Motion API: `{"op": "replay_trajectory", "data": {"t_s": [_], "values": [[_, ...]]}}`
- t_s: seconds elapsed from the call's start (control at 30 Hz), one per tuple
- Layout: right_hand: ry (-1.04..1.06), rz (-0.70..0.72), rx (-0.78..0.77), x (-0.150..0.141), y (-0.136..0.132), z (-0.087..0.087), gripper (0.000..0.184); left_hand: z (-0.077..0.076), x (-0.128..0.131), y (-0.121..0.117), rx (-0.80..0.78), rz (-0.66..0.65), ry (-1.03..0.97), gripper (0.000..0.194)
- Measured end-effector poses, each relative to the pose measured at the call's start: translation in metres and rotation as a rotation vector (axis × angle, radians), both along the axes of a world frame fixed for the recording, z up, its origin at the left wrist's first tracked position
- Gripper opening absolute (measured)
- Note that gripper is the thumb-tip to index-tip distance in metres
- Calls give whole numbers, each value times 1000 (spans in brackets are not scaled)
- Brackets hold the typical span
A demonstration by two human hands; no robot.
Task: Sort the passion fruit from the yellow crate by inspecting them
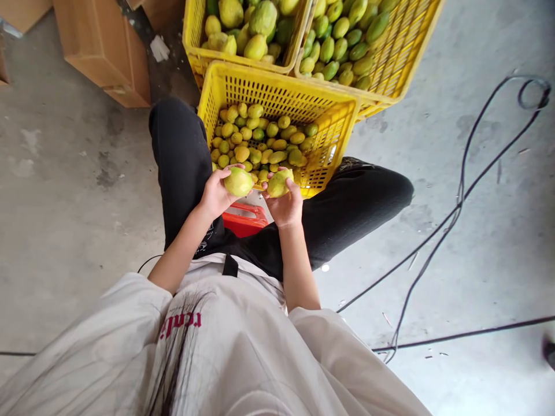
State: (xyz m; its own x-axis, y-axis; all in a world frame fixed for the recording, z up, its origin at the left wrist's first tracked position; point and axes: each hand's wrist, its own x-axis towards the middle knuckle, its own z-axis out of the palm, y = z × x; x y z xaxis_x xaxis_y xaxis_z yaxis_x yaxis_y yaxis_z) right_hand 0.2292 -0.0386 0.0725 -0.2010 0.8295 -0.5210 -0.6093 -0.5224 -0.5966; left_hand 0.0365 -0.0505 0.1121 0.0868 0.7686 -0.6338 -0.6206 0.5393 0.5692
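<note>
My left hand (215,193) is closed around a yellow-green lemon (238,182), with the thumb over its upper side. In my right hand (287,205) is another lemon (278,183), with a pale blunt tip, gripped between thumb and fingers. Both hands are close together over the near edge of a yellow plastic crate (277,86). Many loose lemons (255,136), yellow to green, lie inside that crate, mostly toward its left and middle. The undersides of both held fruits are hidden by my fingers.
Two more yellow crates stand beyond: a left one (243,62) with large fruit and a right one (401,86) with greener fruit. Cardboard boxes (102,49) sit at upper left. A red plastic stool (245,222) shows between my legs. Black cables (462,196) cross the floor at right.
</note>
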Motion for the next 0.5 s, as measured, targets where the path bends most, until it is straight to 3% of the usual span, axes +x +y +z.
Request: {"op": "replay_trajectory", "data": {"t_s": [0.2,0.4,0.5], "values": [[62,-18,-54,-5,2,12,44,5,6,-1,37,-94,42,36],[213,-8,13,3,-4,-7,44,2,6,3,7,-2,87,66],[233,32,36,6,-6,-13,45,-1,4,4,-14,31,71,71]]}}
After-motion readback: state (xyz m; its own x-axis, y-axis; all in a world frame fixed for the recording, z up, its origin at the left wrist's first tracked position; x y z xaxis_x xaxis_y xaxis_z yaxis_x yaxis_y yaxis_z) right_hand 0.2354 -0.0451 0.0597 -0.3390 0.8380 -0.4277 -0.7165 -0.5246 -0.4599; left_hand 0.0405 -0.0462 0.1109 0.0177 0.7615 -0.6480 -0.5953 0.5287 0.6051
